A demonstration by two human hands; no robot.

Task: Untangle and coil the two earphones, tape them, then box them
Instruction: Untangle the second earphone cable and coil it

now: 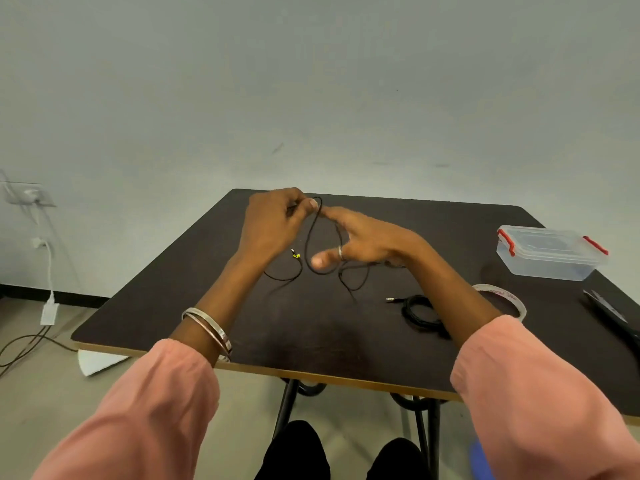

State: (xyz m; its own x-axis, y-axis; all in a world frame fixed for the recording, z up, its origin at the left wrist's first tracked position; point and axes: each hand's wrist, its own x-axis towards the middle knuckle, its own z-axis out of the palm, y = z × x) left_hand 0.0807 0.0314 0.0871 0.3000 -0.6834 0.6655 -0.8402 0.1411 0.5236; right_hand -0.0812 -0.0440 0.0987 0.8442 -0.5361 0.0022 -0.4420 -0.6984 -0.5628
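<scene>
A dark square table with a pale wooden edge carries a coiled black earphone near its middle, a tape roll just right of it, a lidded clear plastic box with red clips farther back, and black scissors at the right edge.

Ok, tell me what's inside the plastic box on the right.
The plastic box is shut, red clips down. Through its clear walls nothing shows inside, though the hazy lid leaves that uncertain. No earphones in it.
</scene>
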